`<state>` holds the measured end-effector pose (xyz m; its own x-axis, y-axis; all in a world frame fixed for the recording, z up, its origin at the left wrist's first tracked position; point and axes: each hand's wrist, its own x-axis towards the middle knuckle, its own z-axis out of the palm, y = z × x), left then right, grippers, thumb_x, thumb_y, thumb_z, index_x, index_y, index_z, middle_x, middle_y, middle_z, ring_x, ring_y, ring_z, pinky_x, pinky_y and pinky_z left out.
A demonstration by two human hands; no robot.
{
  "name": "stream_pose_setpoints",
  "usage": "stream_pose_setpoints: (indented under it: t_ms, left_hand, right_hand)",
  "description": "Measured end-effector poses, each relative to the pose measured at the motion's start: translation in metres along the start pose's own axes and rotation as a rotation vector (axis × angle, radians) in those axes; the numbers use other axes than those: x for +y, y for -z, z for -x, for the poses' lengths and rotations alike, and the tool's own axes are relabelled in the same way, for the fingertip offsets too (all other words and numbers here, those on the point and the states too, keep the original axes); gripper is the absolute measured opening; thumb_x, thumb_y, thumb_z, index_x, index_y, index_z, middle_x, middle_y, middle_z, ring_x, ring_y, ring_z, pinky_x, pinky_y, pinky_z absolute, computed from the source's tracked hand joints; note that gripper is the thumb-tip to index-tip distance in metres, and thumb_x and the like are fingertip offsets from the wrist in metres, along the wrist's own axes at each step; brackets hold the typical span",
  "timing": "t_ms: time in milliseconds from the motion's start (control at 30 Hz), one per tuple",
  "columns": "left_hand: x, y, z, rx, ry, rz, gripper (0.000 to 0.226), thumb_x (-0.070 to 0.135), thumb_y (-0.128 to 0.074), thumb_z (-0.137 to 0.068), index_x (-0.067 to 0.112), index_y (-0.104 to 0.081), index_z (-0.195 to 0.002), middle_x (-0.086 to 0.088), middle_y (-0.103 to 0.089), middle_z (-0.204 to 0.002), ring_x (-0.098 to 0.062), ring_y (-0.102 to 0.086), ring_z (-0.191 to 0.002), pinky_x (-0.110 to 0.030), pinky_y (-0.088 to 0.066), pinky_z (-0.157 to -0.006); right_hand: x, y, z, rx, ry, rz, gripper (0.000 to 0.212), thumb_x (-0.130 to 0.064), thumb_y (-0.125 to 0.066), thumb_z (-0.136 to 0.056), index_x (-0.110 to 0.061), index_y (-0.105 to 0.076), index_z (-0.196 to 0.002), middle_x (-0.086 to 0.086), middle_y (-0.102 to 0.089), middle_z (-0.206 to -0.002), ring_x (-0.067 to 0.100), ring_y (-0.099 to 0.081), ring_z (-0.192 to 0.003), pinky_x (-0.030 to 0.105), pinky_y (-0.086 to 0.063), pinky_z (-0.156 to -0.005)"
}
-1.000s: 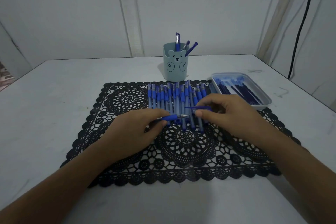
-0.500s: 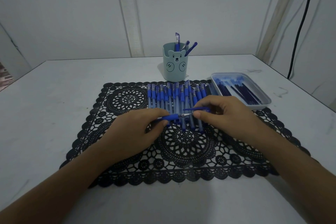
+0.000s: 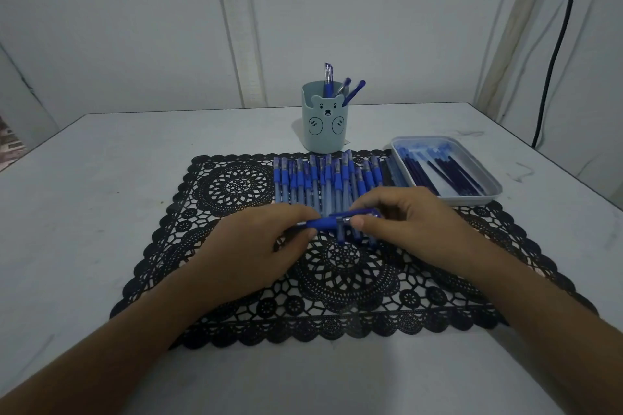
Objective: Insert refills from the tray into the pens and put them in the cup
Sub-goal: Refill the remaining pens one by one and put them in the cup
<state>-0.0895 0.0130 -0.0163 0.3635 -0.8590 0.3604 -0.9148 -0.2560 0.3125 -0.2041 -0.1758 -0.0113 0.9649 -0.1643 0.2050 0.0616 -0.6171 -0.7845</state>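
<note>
White table (image 3: 101,178), black mat (image 3: 236,185): we hold a pen (image 3: 323,222) over the near end of the pen row (image 3: 323,178).
Our left hand (image 3: 256,253) has its fingers wrapped round it, our right hand (image 3: 414,226) pinches the cap (image 3: 360,212); skewed capping could slip and drop it.

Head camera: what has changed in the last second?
The right hand, pinching a blue cap, moved left until the cap reaches the tip of the pen held by the left hand. No grip changed. Left hand, cup, tray and the row of pens stayed put.
</note>
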Motion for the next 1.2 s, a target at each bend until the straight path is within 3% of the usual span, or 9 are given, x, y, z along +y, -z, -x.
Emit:
stream_pose_setpoints:
  t_ms: [133, 400, 567, 667, 767, 933, 1033, 1133, 1200]
  left_hand:
    - [0.004, -0.002, -0.001, -0.029, 0.04, 0.06, 0.036, 0.057, -0.04, -0.079, 0.032, -0.062, -0.094, 0.016, -0.056, -0.074, -0.003, -0.052, -0.07, -0.015, -0.042, -0.058]
    - [0.009, 0.005, -0.004, -0.154, 0.171, 0.353, 0.007, 0.023, -0.06, -0.086, 0.026, -0.067, -0.084, 0.021, -0.057, -0.055, 0.001, -0.048, -0.048, -0.008, -0.034, -0.049]
    - [0.009, 0.006, -0.006, -0.157, 0.167, 0.396, 0.011, 0.025, -0.058, -0.086, 0.027, -0.065, -0.077, 0.008, -0.061, -0.06, -0.005, -0.05, -0.051, -0.012, -0.038, -0.05]
    - [0.01, 0.005, -0.01, -0.126, 0.14, 0.291, 0.014, 0.023, -0.053, -0.089, 0.023, -0.062, -0.079, 0.003, -0.06, -0.062, -0.008, -0.051, -0.055, -0.013, -0.039, -0.052]
    - [0.008, 0.009, -0.013, -0.103, 0.17, 0.2, 0.014, 0.022, -0.047, -0.093, 0.024, -0.06, -0.088, 0.001, -0.059, -0.069, -0.005, -0.047, -0.055, -0.014, -0.039, -0.053]
    - [0.002, 0.028, -0.031, 0.069, 0.278, 0.239, 0.01, 0.023, -0.051, -0.092, 0.029, -0.053, -0.099, 0.011, -0.058, -0.081, 0.0, -0.055, -0.072, -0.009, -0.041, -0.06]
    - [0.0, 0.047, -0.065, 0.248, 0.32, 0.269, 0.008, 0.024, -0.054, -0.09, 0.028, -0.055, -0.098, 0.021, -0.055, -0.084, 0.007, -0.051, -0.078, -0.007, -0.037, -0.065]
    - [-0.004, 0.072, -0.115, 0.451, 0.338, 0.443, 0.01, 0.019, -0.056, -0.089, 0.022, -0.061, -0.098, 0.008, -0.061, -0.085, -0.007, -0.057, -0.079, -0.02, -0.045, -0.073]
    - [-0.007, 0.083, -0.151, 0.526, 0.333, 0.491, 0.011, 0.014, -0.055, -0.089, 0.014, -0.062, -0.098, 0.0, -0.063, -0.088, -0.011, -0.059, -0.079, -0.014, -0.045, -0.065]
  right_hand:
    - [-0.002, -0.012, 0.001, -0.016, 0.025, -0.028, 0.006, -0.033, -0.065, -0.08, -0.031, -0.068, -0.084, 0.012, -0.065, -0.079, 0.028, -0.057, -0.073, 0.04, -0.049, -0.07]
    - [-0.005, -0.018, 0.005, 0.02, 0.106, -0.07, 0.011, -0.022, -0.066, -0.081, -0.027, -0.069, -0.091, 0.003, -0.068, -0.079, 0.023, -0.06, -0.071, 0.039, -0.051, -0.07]
    - [-0.003, -0.018, 0.001, 0.037, 0.146, -0.05, 0.01, -0.025, -0.065, -0.082, -0.03, -0.067, -0.091, -0.002, -0.067, -0.079, 0.01, -0.057, -0.066, 0.024, -0.048, -0.064]
    - [0.0, -0.017, -0.003, 0.073, 0.167, 0.006, 0.014, -0.043, -0.055, -0.086, -0.034, -0.062, -0.094, -0.006, -0.067, -0.084, 0.005, -0.06, -0.073, 0.019, -0.048, -0.066]
    - [0.013, -0.015, -0.008, 0.218, 0.165, 0.091, 0.04, -0.048, -0.033, -0.089, -0.026, -0.062, -0.104, -0.006, -0.065, -0.096, 0.006, -0.057, -0.089, 0.019, -0.045, -0.079]
    - [0.034, -0.015, -0.017, 0.144, 0.057, 0.507, 0.045, -0.034, -0.041, -0.096, -0.012, -0.043, -0.135, 0.002, -0.046, -0.135, 0.013, -0.036, -0.126, 0.023, -0.022, -0.109]
    - [0.035, -0.02, -0.017, 0.055, 0.015, 0.569, 0.049, -0.033, -0.037, -0.097, -0.015, -0.031, -0.142, 0.0, -0.03, -0.147, 0.011, -0.023, -0.135, 0.01, -0.008, -0.1]
    - [0.037, -0.02, -0.018, 0.042, 0.004, 0.576, 0.049, -0.035, -0.033, -0.098, -0.017, -0.028, -0.143, -0.003, -0.022, -0.151, 0.01, -0.017, -0.138, 0.01, -0.005, -0.1]
    - [0.038, -0.019, -0.018, 0.034, -0.004, 0.569, 0.05, -0.037, -0.032, -0.098, -0.019, -0.027, -0.144, -0.006, -0.019, -0.152, 0.008, -0.014, -0.139, 0.01, -0.005, -0.101]
